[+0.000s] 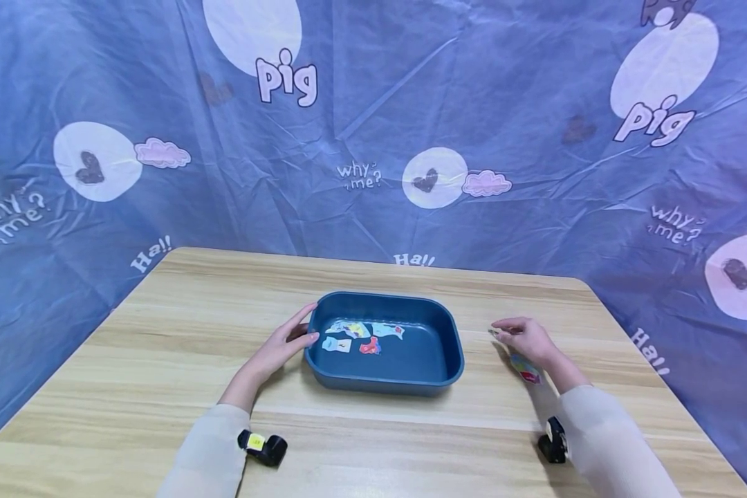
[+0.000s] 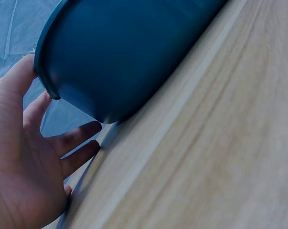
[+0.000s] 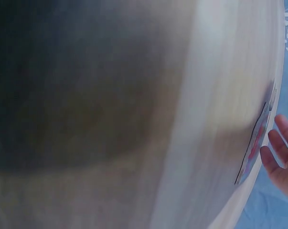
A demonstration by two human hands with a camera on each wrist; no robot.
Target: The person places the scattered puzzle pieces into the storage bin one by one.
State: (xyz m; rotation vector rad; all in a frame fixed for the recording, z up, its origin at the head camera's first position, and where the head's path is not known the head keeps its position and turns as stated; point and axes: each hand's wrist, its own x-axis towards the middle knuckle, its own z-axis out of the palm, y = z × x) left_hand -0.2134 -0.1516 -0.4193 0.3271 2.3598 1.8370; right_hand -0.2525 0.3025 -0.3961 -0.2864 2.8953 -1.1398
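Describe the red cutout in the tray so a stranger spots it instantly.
On the wooden table stands a dark blue tray. Toward its left end lie small cutouts. The red cutout lies in front, right of a pale one, and alone is mostly red.

tray (image 1: 407, 363): 1 | inside cutouts (image 1: 370, 346): 4 | outside cutouts (image 1: 528, 371): 1+ | wrist cameras (image 1: 272, 449): 2 | table (image 1: 361, 449): 1

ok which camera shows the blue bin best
The head view, which shows the blue bin nearly whole, inside included. The left wrist view shows only part of its outside and rim; the right wrist view, nothing recognisable of it.
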